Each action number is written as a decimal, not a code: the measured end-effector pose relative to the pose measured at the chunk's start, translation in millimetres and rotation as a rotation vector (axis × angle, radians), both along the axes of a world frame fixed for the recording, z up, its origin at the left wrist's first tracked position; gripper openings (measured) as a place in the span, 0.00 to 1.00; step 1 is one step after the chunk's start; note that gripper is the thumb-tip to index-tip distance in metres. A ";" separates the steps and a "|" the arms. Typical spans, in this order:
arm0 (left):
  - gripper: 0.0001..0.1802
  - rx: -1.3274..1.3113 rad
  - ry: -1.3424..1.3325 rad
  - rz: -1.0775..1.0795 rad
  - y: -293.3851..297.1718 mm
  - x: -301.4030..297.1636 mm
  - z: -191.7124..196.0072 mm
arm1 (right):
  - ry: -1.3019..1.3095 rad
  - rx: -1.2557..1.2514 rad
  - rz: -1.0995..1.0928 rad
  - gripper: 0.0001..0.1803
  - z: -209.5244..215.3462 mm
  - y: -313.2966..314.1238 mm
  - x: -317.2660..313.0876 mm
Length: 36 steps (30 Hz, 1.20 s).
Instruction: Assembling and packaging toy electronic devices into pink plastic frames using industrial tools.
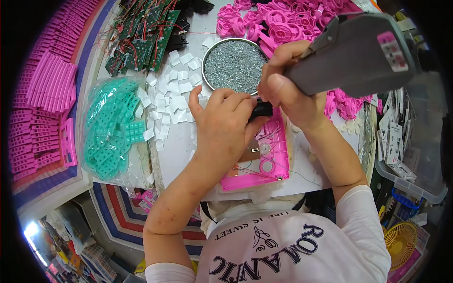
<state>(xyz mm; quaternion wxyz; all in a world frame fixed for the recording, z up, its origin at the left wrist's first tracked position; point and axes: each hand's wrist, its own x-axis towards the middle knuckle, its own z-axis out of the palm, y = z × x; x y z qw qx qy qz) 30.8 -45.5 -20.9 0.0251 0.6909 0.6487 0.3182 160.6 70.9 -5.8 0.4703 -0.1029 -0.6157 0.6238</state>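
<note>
Pink plastic casing (278, 158) lies open side up on the white worktop (306, 167), before the person; near edge faces the body, long axis runs away toward the metal dish (203, 68), far end hidden beneath the hands. Left hand (219, 123): fingers and thumb clamped on a black part (262, 110) over the casing. Right hand (295, 92): fingers closed around a grey tool (347, 56), its body slanting up to the right; tip not visible.
</note>
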 end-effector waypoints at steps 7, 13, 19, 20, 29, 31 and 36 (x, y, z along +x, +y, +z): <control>0.17 0.058 -0.033 -0.028 3.9 -0.3 -7.3 | -0.143 0.303 -0.023 0.14 1.4 2.2 -2.5; 0.20 -0.062 -0.064 -0.185 8.2 -10.9 2.7 | -0.182 0.023 0.247 0.28 24.7 28.8 14.6; 0.21 0.170 -0.175 0.013 -75.3 -37.7 70.8 | -0.869 0.478 -0.279 0.19 39.4 91.5 118.0; 0.20 0.067 -0.214 0.032 -98.6 -49.9 79.3 | -1.161 0.590 -0.304 0.16 40.6 93.0 134.7; 0.23 -0.980 0.307 0.308 -240.9 -88.4 84.7 | -1.048 0.947 -0.513 0.07 26.3 70.3 150.1; 0.29 -0.796 0.280 0.244 -238.8 -74.5 79.2 | -1.035 0.810 -0.556 0.06 33.5 51.9 149.4; 0.32 -0.421 -0.138 -0.122 -156.4 -25.3 48.4 | -0.979 0.101 -0.056 0.06 31.6 -37.3 116.1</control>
